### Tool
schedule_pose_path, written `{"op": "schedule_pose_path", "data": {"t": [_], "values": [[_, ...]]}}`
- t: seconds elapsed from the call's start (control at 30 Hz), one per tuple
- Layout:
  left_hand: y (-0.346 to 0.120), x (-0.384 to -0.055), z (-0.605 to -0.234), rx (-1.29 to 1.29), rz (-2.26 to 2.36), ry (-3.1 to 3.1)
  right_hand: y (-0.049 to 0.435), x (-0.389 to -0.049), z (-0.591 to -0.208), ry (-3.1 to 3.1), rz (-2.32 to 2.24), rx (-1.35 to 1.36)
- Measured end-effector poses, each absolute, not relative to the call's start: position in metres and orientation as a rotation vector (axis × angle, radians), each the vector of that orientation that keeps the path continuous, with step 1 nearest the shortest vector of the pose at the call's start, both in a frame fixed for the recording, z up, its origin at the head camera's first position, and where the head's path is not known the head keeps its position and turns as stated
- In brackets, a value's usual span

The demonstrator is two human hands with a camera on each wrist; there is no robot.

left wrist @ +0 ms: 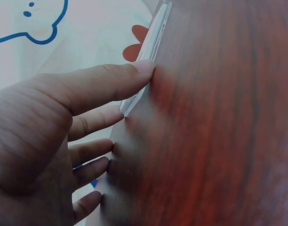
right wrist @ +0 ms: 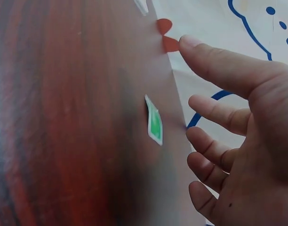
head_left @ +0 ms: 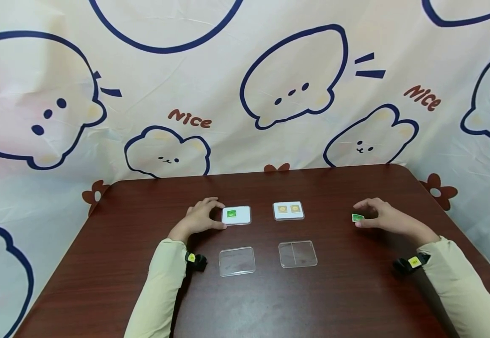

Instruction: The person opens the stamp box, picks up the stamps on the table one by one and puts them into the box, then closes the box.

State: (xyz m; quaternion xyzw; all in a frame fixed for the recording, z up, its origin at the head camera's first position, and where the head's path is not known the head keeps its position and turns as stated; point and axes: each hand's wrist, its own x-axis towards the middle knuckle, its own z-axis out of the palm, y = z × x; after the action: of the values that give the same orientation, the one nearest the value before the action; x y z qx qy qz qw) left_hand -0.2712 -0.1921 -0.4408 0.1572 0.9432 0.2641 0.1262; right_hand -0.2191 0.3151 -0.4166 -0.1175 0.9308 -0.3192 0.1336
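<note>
My left hand [head_left: 199, 217] holds a flat white case [head_left: 245, 216] by its left end, thumb at the near edge and index finger at the far corner. A small green square [head_left: 231, 213] lies on that case. In the left wrist view the case [left wrist: 156, 35] shows edge-on with a clear rim. At the right, my right hand [head_left: 386, 218] hovers with fingers apart over a small green card with a white border [head_left: 357, 218]. The right wrist view shows this card [right wrist: 155, 123] on the table, slightly bent, apart from the fingers.
A second white case [head_left: 288, 217] with two yellowish squares lies right of the first. Nearer me are two clear plastic lids [head_left: 237, 267], the right lid [head_left: 306, 256] having a dividing line. Printed cloth [head_left: 228, 94] hangs behind the brown table [head_left: 354, 300].
</note>
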Motion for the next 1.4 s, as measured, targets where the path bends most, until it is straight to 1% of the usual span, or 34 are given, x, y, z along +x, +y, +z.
{"op": "schedule_pose_path", "data": {"t": [0.2,0.77,1.4], "values": [[-0.192,-0.272,-0.441,0.462,0.77,2.744,0.321,-0.22,-0.425,2.708,-0.945,-0.38],[-0.192,-0.271,-0.442,0.448,0.776,2.743,0.322,-0.223,-0.44,2.794,-0.925,-0.331],[-0.192,-0.27,-0.44,0.449,0.77,2.739,0.318,-0.222,-0.44,2.828,-0.894,-0.327]]}}
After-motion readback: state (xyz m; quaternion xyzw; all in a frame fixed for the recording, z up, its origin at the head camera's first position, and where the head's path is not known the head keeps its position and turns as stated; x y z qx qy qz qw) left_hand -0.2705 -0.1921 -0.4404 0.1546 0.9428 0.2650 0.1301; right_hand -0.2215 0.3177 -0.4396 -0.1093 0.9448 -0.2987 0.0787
